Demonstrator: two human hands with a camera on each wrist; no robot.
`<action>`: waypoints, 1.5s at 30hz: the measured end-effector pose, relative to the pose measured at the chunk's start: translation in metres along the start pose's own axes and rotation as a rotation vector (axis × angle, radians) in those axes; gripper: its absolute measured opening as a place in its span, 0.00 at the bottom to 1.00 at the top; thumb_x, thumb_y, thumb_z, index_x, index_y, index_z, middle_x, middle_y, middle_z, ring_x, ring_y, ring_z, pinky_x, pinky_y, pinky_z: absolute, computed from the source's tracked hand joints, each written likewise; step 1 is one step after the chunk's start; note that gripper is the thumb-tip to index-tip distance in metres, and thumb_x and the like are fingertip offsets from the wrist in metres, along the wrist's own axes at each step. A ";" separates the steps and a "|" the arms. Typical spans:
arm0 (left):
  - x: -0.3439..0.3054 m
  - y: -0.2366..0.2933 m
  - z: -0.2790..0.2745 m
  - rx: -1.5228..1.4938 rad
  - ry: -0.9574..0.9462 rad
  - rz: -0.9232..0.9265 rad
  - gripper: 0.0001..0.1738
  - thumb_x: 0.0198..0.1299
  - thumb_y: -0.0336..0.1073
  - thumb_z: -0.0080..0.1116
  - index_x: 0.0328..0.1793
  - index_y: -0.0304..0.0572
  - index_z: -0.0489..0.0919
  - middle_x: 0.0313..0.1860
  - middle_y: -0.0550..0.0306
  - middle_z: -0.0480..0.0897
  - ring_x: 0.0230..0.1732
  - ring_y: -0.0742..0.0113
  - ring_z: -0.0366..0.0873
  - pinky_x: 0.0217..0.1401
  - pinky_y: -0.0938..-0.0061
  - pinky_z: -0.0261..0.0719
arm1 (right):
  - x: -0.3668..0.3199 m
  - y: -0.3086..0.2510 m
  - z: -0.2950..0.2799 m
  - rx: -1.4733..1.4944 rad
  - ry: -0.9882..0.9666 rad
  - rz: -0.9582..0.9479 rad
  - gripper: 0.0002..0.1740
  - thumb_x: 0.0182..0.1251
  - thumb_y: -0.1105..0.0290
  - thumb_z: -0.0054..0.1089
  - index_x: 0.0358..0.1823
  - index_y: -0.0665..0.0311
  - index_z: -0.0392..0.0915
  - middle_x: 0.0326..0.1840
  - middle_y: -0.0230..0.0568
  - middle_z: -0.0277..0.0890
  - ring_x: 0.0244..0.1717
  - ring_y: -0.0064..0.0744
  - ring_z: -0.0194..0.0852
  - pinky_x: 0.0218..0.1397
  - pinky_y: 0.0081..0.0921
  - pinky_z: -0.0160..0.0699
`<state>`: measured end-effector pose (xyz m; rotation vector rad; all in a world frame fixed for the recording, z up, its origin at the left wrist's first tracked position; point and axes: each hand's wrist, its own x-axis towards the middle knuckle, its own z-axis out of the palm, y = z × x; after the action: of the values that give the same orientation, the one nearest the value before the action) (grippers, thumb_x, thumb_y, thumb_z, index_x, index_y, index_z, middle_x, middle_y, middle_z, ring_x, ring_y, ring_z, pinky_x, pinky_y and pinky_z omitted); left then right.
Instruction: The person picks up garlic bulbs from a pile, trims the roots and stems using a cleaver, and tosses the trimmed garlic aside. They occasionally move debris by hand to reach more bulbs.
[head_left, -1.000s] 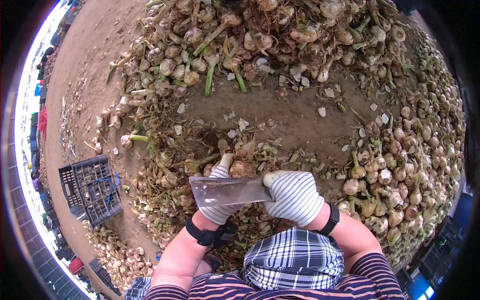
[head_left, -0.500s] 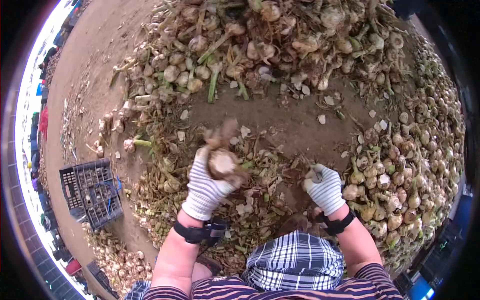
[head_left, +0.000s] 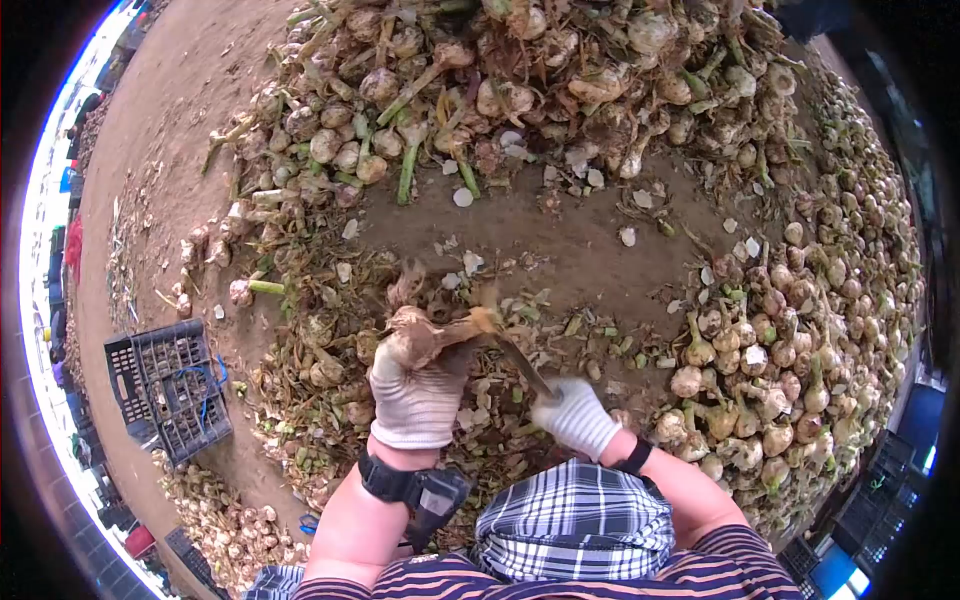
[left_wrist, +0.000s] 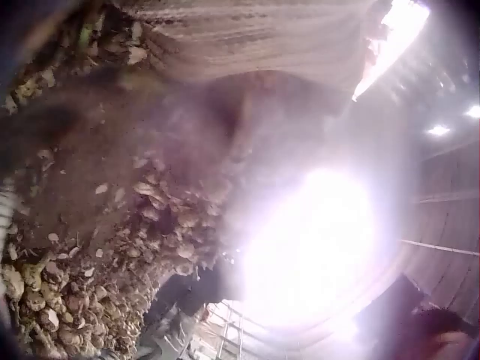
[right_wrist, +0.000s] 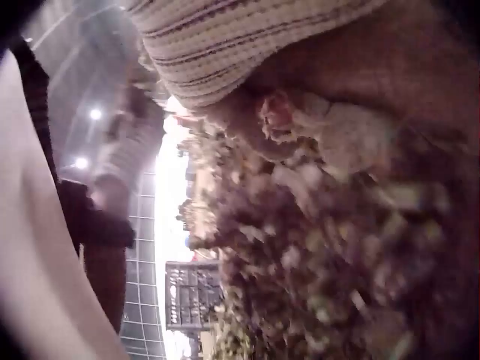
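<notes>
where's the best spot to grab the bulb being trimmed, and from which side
Probably round the fat body of the bulb, from its left, as the left hand does: its narrow end points right toward the knife in the right hand.

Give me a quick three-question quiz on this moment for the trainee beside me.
1. Multiple choice: what does the left hand grip?
A. a bulb with its stalk
B. a plastic bottle
C. nothing
2. True or false: the right hand holds a knife whose blade reaches toward the bulb.
3. Fill in: the black crate lies on the ground on the person's ___ side.
Key: 1 A; 2 true; 3 left.
</notes>
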<state>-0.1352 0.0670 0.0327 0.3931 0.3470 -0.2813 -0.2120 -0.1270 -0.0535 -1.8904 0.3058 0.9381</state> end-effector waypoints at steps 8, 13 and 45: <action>0.028 -0.010 0.061 1.456 -0.626 0.061 0.47 0.36 0.36 0.74 0.69 0.43 0.67 0.61 0.46 0.75 0.64 0.55 0.70 0.69 0.66 0.64 | -0.008 0.006 -0.024 0.697 0.112 0.072 0.09 0.53 0.76 0.59 0.37 0.68 0.74 0.26 0.31 0.73 0.26 0.23 0.69 0.28 0.22 0.72; 0.007 0.047 -0.039 2.835 -0.085 0.138 0.41 0.37 0.57 0.71 0.59 0.49 0.74 0.54 0.52 0.77 0.61 0.52 0.71 0.73 0.38 0.44 | -0.004 0.017 -0.055 0.560 0.233 0.176 0.08 0.46 0.81 0.60 0.30 0.65 0.75 0.20 0.29 0.72 0.15 0.20 0.66 0.18 0.19 0.67; 0.015 0.005 -0.024 2.043 -0.254 0.195 0.35 0.47 0.37 0.72 0.60 0.39 0.67 0.47 0.57 0.78 0.49 0.65 0.75 0.60 0.72 0.72 | -0.020 -0.084 -0.058 -0.686 0.254 -0.567 0.08 0.44 0.65 0.58 0.23 0.62 0.73 0.19 0.46 0.72 0.25 0.49 0.76 0.27 0.40 0.74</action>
<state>-0.1267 0.0787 0.0081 2.3527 -0.3792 -0.4114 -0.1506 -0.1373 0.0293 -2.5277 -0.4546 0.4292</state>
